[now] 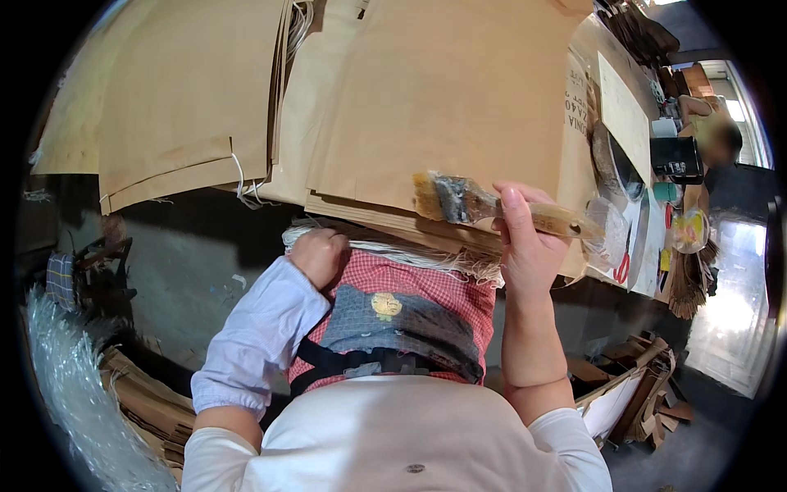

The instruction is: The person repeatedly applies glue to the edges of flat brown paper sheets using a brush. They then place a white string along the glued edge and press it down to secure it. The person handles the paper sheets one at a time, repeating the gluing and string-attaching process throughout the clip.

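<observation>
A wide stack of brown paper (443,98) lies in the middle, its near edges stepped. To its left is a smaller brown pile (188,90) with a folded band along its near side. A bundle of white strings (410,258) lies across the lap, just near of the middle stack. A paintbrush (467,201) points left over that stack's near edge; whether its bristles touch the paper cannot be told. The right hand (531,238) is closed around its handle. The left hand (320,256) rests, fingers curled, at the strings' left end; I cannot tell whether it grips any. White cord (238,174) hangs at the left pile's band, so folding there looks done; the middle stack, showing no such band, seems left to do.
</observation>
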Demonstrator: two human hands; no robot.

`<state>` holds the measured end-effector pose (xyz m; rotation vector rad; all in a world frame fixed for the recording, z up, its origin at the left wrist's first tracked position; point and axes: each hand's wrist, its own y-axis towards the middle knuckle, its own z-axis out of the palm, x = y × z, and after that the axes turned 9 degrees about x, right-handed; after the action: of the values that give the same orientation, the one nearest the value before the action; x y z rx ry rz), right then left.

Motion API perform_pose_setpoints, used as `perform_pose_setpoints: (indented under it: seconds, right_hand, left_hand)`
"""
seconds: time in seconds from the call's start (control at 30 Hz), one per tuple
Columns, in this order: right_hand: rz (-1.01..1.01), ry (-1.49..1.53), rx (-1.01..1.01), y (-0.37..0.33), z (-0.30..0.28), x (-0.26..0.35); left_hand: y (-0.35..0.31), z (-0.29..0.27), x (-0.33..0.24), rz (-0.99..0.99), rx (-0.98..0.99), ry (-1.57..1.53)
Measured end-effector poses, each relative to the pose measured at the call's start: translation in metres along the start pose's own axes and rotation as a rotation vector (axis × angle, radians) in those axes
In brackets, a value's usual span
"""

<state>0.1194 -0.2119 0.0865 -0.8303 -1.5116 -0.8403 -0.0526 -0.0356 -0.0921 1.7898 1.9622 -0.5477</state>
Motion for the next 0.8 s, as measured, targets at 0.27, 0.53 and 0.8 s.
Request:
perform_pose_setpoints:
  seconds: [0.27,0.53,0.8]
  right_hand:
    - [-0.073,-0.121,0.13,0.008,0.045,-0.001]
    - [0.001,-0.579,-0.1,0.018,-0.023,-0.034]
    - [-0.052,-1.155,-0.205,0.024,-0.093,-0.047]
  left_hand:
    - [-0.001,-0.08,-0.093,-0.054,-0.279,0.314]
    - [0.046,-0.066,-0.085,-0.083,0.045,0.474]
    - [0.049,-0.068,-0.097,-0.08,-0.002,0.455]
